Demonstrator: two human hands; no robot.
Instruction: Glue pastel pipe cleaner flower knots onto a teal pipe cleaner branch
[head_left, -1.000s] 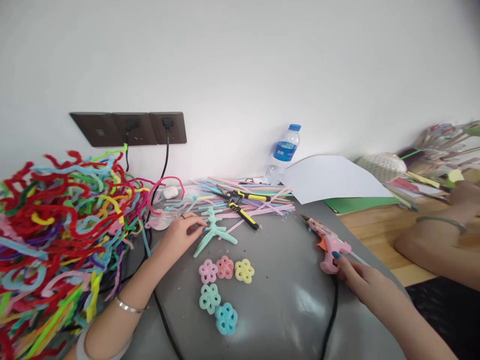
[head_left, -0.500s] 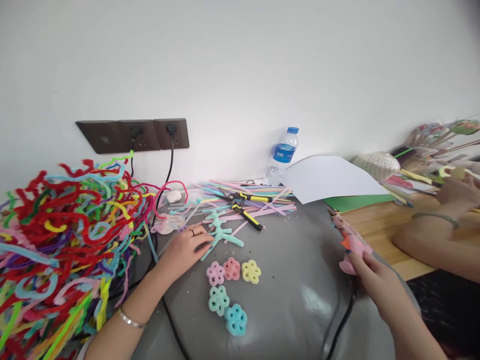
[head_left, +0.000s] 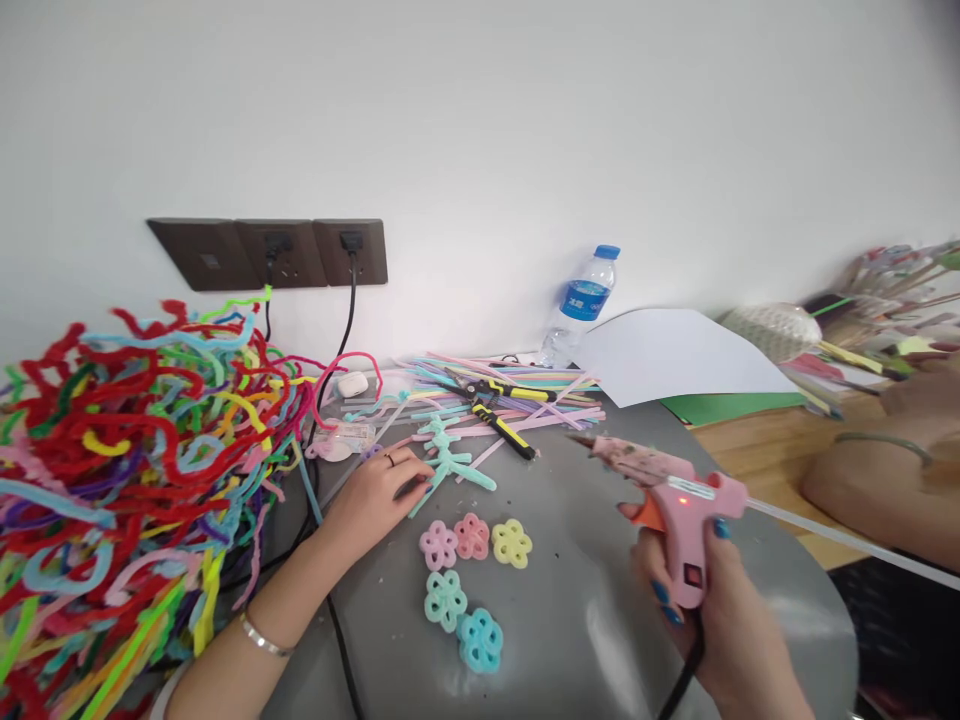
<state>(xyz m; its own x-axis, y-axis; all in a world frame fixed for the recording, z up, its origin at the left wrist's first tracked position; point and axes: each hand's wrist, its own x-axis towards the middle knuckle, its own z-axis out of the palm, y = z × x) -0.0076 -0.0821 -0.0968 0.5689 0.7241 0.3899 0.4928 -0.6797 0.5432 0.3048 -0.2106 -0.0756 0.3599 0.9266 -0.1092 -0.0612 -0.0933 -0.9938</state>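
Observation:
My right hand (head_left: 739, 625) is wrapped round the handle of a pink hot glue gun (head_left: 679, 490). Its nozzle points left, an orange-red light glows on its side, and a long glue stick (head_left: 840, 538) sticks out of the back. On the grey table, my left hand (head_left: 379, 498) rests with curled fingers pinching the lower left of a mint-green branched pipe cleaner stem (head_left: 450, 462). Just in front lie small looped pipe cleaner flowers: purple-pink (head_left: 438, 545), coral (head_left: 472, 538), yellow (head_left: 512, 543), mint (head_left: 445, 600) and blue (head_left: 481, 640).
A big heap of coloured pipe cleaners (head_left: 150, 450) fills the left side. Yellow-and-black pliers (head_left: 504, 428) lie on straight pipe cleaners at the back. A water bottle (head_left: 587, 300) leans by white paper (head_left: 667, 355). Black cables cross the table. Another person's arm (head_left: 870, 490) is at right.
My right hand has brought the glue gun left and turned it so its side and nozzle show. My left hand stays at the mint stem. The view has shifted slightly.

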